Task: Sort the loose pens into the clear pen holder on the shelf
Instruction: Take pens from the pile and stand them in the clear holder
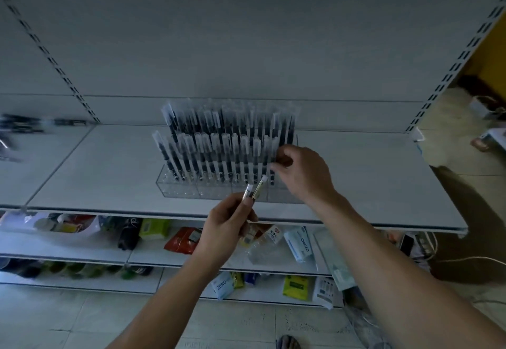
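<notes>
A: What is the left hand (227,225) doing?

B: It is gripping two pens (258,188), fingers and thumb curling round their lower ends. The pale tips are sticking up and away from the palm, leaning toward the right hand (304,173).

A: And the right hand?

B: It is reaching further in, just above and beyond those tips. Its fingertips are pinching the end pen (272,177), which is standing at the right end of the front row.

A: Where is the clear pen holder (175,188) sitting?

B: Directly under the right hand's fingers and stretching off to their left, on the white shelf (95,170). Rows of pens (219,154) are standing in it, a front row and a taller back row behind.

A: Are any others lying loose?

B: Loose pens (22,126) are showing far to the left of both hands, on the same shelf, too blurred to count. Below the left wrist, packets (183,239) are lying on the lower shelves.
</notes>
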### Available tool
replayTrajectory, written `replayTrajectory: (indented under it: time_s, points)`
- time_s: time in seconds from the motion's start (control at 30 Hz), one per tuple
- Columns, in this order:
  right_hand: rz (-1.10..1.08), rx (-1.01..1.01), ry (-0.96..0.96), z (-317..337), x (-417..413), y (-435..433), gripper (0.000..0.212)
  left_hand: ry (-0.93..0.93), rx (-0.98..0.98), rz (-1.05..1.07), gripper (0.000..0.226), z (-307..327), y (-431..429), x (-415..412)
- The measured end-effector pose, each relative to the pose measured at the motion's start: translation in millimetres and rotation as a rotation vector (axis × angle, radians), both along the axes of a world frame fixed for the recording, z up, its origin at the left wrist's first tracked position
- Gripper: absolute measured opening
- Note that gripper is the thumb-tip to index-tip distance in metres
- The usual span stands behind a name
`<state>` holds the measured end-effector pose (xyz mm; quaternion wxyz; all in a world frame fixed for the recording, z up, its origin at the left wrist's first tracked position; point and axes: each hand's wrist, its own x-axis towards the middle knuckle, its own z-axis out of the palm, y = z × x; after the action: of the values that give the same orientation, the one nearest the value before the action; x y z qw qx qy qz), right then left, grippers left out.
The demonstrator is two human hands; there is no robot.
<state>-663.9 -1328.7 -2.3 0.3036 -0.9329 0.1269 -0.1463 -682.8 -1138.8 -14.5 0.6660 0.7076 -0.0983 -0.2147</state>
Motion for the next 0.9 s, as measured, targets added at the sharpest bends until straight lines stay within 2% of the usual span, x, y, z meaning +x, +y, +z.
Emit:
replayTrajectory:
  time_s: [0.17, 0.27, 0.33, 0.47, 0.7, 0.77, 0.83, 0.9]
  points:
    - [-0.048, 0.057, 0.045, 0.9, -6.0, 8.1, 0.021, 0.021, -0.06, -0.019, 0.022, 2.8, -0.1, 2.6]
    - [-0.145, 0.074, -0.045, 6.3, -26.4, 10.1, 0.027, 0.042, -0.092, -0.028, 0.023, 6.7, -5.2, 3.3]
    - [-0.2, 0.185, -0.138, 9.2, -46.3, 16.0, 0.02, 0.051, -0.106, -0.056, 0.023, 9.3, -10.5, 2.6]
    - [-0.12, 0.587, 0.013, 10.0, -68.9, 31.2, 0.026, 0.017, -0.093, -0.125, 0.022, 12.9, -25.4, -3.1]
    - [-0.215, 0.764, -0.112, 17.0, -77.9, 21.3, 0.02, -0.007, -0.04, -0.204, 0.025, 12.6, -38.9, -7.2]
    - [-0.298, 0.815, -0.149, 19.8, -76.3, 11.9, 0.026, -0.007, -0.037, -0.194, 0.024, 10.2, -36.4, -7.1]
    - [-0.336, 0.733, -0.112, 18.1, -74.2, 4.6, 0.035, -0.001, -0.053, -0.157, 0.021, 8.7, -33.2, -6.2]
    - [-0.353, 0.497, -0.092, 11.3, -75.4, 2.2, 0.038, 0.018, -0.059, -0.099, 0.021, 8.4, -31.0, -3.6]
